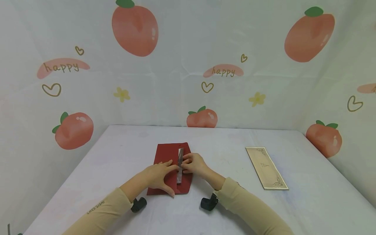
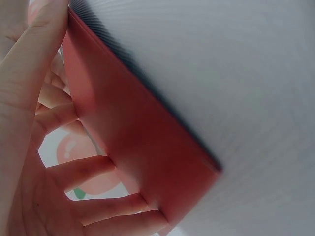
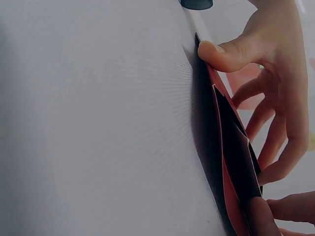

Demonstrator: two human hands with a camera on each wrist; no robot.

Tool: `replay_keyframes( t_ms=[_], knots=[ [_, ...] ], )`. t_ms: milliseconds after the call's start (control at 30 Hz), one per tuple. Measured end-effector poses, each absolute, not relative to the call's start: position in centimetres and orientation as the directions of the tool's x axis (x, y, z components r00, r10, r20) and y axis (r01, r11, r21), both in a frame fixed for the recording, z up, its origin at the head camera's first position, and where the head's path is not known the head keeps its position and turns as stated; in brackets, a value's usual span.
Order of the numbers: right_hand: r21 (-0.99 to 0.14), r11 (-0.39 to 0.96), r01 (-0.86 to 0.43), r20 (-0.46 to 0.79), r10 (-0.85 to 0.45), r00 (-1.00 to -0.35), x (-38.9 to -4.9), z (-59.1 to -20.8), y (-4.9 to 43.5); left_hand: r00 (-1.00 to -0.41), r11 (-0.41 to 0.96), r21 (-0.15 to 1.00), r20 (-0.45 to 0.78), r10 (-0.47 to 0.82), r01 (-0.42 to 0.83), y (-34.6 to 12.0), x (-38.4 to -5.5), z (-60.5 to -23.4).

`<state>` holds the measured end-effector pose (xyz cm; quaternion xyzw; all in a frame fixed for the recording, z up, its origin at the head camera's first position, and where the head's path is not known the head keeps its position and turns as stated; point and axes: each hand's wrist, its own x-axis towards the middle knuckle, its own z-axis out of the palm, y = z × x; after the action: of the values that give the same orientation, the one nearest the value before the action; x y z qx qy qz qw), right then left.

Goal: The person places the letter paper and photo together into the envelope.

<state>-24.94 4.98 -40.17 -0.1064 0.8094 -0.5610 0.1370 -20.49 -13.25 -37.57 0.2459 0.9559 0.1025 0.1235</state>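
Note:
A red envelope [image 1: 167, 151] lies on the table with its flap side to the right. Along its opening runs a narrow silvery strip [image 1: 180, 179]. My left hand [image 1: 158, 176] presses on the envelope's left part, fingers spread; in the left wrist view its fingertips touch the red paper [image 2: 142, 137]. From the right, my right hand [image 1: 195, 164] has bent fingers at the strip and pinches there. The right wrist view shows the envelope's mouth [image 3: 236, 147] gaping, with right-hand fingers [image 3: 261, 216] at its lower end. What lies deeper inside is hidden.
A long beige card [image 1: 265, 168] with ornamented corners lies on the right side of the white table [image 1: 223, 140]. Black wrist devices [image 1: 209, 204] sit under both forearms. A white cloth printed with peaches [image 1: 176, 81] hangs behind the table.

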Motion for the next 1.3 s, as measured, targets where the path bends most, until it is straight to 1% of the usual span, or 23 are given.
replay_keyframes(
  t_ms=[667, 1300],
  knots=[
    [-0.935, 0.351, -0.043, -0.087, -0.347, -0.934, -24.99, -40.16, 4.57, -0.847, 0.856, 0.267, -0.19, 0.497, 0.442, -13.3, -20.43, -37.5],
    [-0.933, 0.358, -0.039, -0.092, -0.341, -0.935, -25.0, -39.9, 4.15, -0.845, 0.858, 0.26, -0.2, 0.497, 0.443, -13.35, -20.66, -37.56]
  ],
)
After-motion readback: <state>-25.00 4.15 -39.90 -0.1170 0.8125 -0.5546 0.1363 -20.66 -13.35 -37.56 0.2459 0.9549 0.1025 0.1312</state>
